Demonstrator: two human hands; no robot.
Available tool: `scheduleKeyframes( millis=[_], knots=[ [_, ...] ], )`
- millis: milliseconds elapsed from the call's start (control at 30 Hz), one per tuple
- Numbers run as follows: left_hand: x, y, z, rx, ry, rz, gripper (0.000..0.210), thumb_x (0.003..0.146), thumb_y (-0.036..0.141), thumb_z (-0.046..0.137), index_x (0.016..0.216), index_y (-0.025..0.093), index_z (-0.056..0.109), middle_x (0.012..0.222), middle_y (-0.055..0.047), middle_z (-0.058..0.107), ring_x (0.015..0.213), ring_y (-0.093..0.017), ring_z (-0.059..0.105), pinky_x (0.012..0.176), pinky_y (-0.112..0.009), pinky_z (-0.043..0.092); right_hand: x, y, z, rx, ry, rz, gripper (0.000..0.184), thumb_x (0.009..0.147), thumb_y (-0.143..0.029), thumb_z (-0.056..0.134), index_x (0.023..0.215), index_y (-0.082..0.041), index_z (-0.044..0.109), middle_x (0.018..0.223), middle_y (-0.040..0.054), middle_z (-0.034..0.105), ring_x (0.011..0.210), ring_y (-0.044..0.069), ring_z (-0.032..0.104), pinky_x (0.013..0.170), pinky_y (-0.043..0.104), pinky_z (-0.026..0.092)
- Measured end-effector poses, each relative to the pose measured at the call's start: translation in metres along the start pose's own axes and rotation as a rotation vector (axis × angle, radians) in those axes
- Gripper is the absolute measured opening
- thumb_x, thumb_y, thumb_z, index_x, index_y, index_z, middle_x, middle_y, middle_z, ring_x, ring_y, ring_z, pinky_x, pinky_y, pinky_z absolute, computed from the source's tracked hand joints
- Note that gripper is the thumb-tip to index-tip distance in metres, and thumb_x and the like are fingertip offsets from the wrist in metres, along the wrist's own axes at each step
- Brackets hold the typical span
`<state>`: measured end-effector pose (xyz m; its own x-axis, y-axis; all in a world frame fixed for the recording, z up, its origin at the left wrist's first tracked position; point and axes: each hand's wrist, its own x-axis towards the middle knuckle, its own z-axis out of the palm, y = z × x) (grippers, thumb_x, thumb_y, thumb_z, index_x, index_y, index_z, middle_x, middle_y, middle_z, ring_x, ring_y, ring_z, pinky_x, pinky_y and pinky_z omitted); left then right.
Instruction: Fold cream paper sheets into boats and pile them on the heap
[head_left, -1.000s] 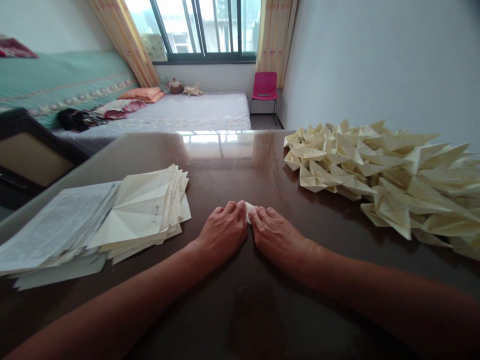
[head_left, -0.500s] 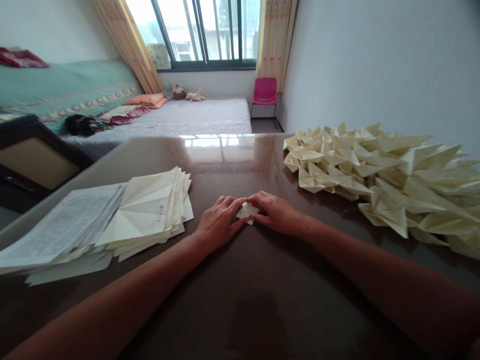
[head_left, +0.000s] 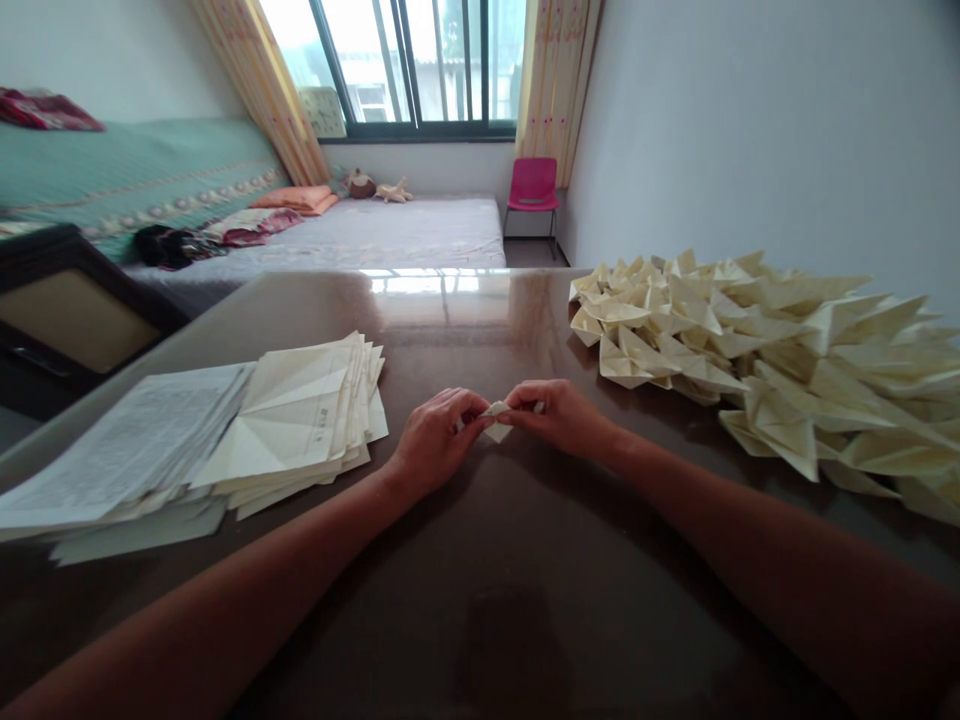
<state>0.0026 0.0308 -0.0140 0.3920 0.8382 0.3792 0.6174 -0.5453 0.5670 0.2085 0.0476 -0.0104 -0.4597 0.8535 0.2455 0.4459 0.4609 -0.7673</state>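
Note:
A small folded piece of cream paper (head_left: pixel 496 430) is held between my two hands just above the middle of the brown table (head_left: pixel 420 590). My left hand (head_left: pixel 439 435) pinches its left corner between thumb and fingers. On the other side, my right hand (head_left: pixel 559 418) grips the right corner the same way, fingers curled. The paper's lower point hangs free between the thumbs, and its side edges are hidden by my fingertips.
To the left lie a stack of creased cream sheets (head_left: pixel 281 410) and a pile of printed pages (head_left: pixel 135 430). A big heap of folded paper boats (head_left: pixel 750 340) covers the right side, by the wall. Beyond the table are a bed (head_left: pixel 420 230) and a pink chair (head_left: pixel 533 185).
Both hands have gone from pressing the folded paper flat on the table to pinching its two side corners. The paper is now tilted up. The view has shifted slightly.

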Motion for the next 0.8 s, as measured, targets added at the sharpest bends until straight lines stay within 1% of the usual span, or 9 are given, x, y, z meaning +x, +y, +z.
scheduleKeyframes(
  millis=[67,133,233,367,433,533,667,800],
  knots=[
    [0.000,0.000,0.000,-0.008,0.036,0.017,0.016,0.087,0.033,0.059,0.082,0.019,0.063,0.074,0.001,0.060,0.068,-0.012,0.053,0.061,-0.021,0.042,-0.002,-0.003,-0.001,-0.139,0.051,-0.089,0.029,0.086,-0.043,0.059,0.076,-0.017,0.069,0.075,0.0020,0.063,0.067,0.012,0.053,0.063,0.023,0.038],
    [0.000,0.000,0.000,-0.035,0.051,0.029,0.016,0.087,0.034,0.059,0.086,0.020,0.064,0.077,0.000,0.061,0.071,-0.012,0.054,0.062,-0.021,0.044,-0.003,-0.004,-0.002,-0.242,0.066,-0.133,0.029,0.088,-0.042,0.057,0.079,-0.019,0.070,0.078,0.0034,0.064,0.069,0.013,0.055,0.065,0.024,0.039],
    [0.000,-0.003,0.002,-0.086,0.053,0.051,0.018,0.088,0.036,0.059,0.094,0.022,0.068,0.085,-0.001,0.064,0.076,-0.013,0.057,0.064,-0.021,0.046,-0.004,-0.005,-0.002,-0.280,0.054,-0.160,0.029,0.088,-0.044,0.057,0.082,-0.020,0.072,0.078,0.0041,0.065,0.069,0.013,0.057,0.065,0.024,0.040],
    [0.001,-0.005,0.003,-0.118,0.047,0.029,0.018,0.088,0.035,0.058,0.093,0.022,0.069,0.086,-0.001,0.065,0.072,-0.011,0.056,0.063,-0.020,0.046,-0.004,-0.003,-0.001,-0.249,0.044,-0.215,0.029,0.090,-0.042,0.054,0.085,-0.020,0.073,0.081,0.0053,0.068,0.076,0.015,0.060,0.070,0.025,0.042],
    [0.001,-0.004,0.003,-0.140,0.049,0.014,0.018,0.088,0.035,0.058,0.092,0.021,0.069,0.083,-0.001,0.064,0.071,-0.011,0.056,0.062,-0.020,0.046,-0.003,-0.002,0.000,-0.207,0.056,-0.217,0.030,0.091,-0.041,0.054,0.085,-0.020,0.073,0.081,0.0051,0.068,0.074,0.015,0.060,0.069,0.025,0.043],
    [0.003,-0.002,0.002,-0.190,0.069,-0.002,0.018,0.088,0.035,0.059,0.090,0.020,0.069,0.080,-0.001,0.063,0.072,-0.011,0.057,0.060,-0.019,0.046,-0.001,-0.002,0.002,-0.116,0.091,-0.191,0.028,0.090,-0.040,0.056,0.083,-0.019,0.073,0.080,0.0039,0.069,0.070,0.013,0.061,0.068,0.024,0.044],
    [0.004,0.003,0.000,-0.272,0.108,-0.042,0.017,0.086,0.033,0.060,0.088,0.018,0.069,0.079,0.000,0.063,0.072,-0.011,0.059,0.057,-0.017,0.046,0.000,-0.004,0.004,-0.011,0.134,-0.149,0.025,0.089,-0.037,0.057,0.082,-0.018,0.072,0.080,0.0032,0.069,0.071,0.013,0.062,0.069,0.024,0.044],
    [0.005,0.006,-0.001,-0.339,0.127,-0.098,0.017,0.085,0.032,0.061,0.086,0.017,0.070,0.081,-0.001,0.064,0.074,-0.011,0.060,0.059,-0.017,0.047,0.000,-0.006,0.006,0.050,0.150,-0.098,0.026,0.089,-0.037,0.057,0.078,-0.017,0.071,0.077,0.0031,0.068,0.071,0.014,0.060,0.067,0.024,0.044]
  ],
)
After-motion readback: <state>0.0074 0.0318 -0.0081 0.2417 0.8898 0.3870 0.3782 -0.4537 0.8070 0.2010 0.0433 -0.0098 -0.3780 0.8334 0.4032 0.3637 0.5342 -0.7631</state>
